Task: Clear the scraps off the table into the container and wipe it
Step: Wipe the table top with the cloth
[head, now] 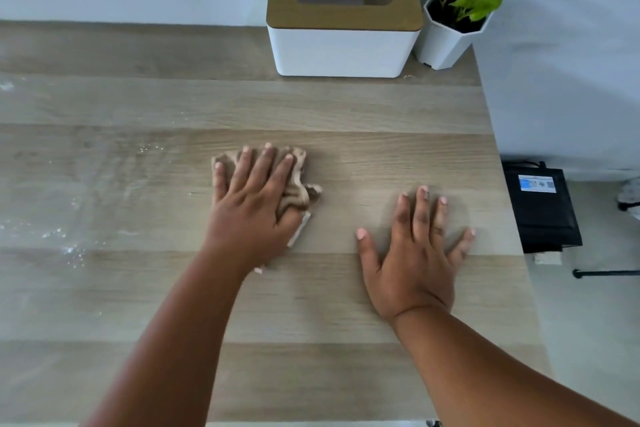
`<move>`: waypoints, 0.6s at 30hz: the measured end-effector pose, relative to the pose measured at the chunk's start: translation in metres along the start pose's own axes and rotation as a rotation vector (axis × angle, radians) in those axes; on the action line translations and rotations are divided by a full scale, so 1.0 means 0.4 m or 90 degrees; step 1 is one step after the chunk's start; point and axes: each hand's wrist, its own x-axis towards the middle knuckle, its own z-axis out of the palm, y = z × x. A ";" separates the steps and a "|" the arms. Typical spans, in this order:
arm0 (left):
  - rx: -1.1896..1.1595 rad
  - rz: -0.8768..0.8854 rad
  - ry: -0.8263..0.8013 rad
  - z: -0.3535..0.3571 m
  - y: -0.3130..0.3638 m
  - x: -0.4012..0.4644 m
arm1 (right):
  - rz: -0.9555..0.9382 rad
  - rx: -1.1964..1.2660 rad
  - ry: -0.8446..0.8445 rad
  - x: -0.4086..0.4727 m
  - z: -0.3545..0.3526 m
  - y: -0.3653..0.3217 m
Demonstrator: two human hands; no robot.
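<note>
My left hand (254, 198) presses flat, fingers straight and spread, on a crumpled beige cloth (300, 184) near the middle of the wooden table (138, 288). Cloth folds stick out past the fingers on the right, and a pale edge shows under the wrist. My right hand (415, 253) lies flat on the bare wood to the right, fingers spread, holding nothing. Wet smears and small white specks (74, 251) mark the table's left part.
A white tissue box with a wooden lid (343, 21) stands at the back of the table. Beside it sits a white pot with a green plant (453, 28). Past the table's right edge, a black device (540, 208) rests on the floor.
</note>
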 end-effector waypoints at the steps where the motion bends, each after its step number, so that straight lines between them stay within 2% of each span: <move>1: 0.000 -0.033 -0.022 -0.008 -0.003 0.038 | -0.002 -0.003 -0.004 -0.001 0.001 0.002; 4: 0.000 -0.098 -0.075 -0.020 0.005 0.180 | -0.003 -0.005 -0.005 0.001 0.003 0.005; 9: 0.028 -0.031 -0.117 -0.019 0.082 0.276 | -0.002 -0.001 0.003 0.003 0.005 0.004; 14: 0.006 0.079 -0.060 0.011 0.112 0.127 | -0.002 -0.006 0.010 0.003 0.007 0.005; 18: -0.003 0.075 -0.003 0.038 0.084 -0.064 | 0.003 -0.002 0.017 0.004 0.005 0.001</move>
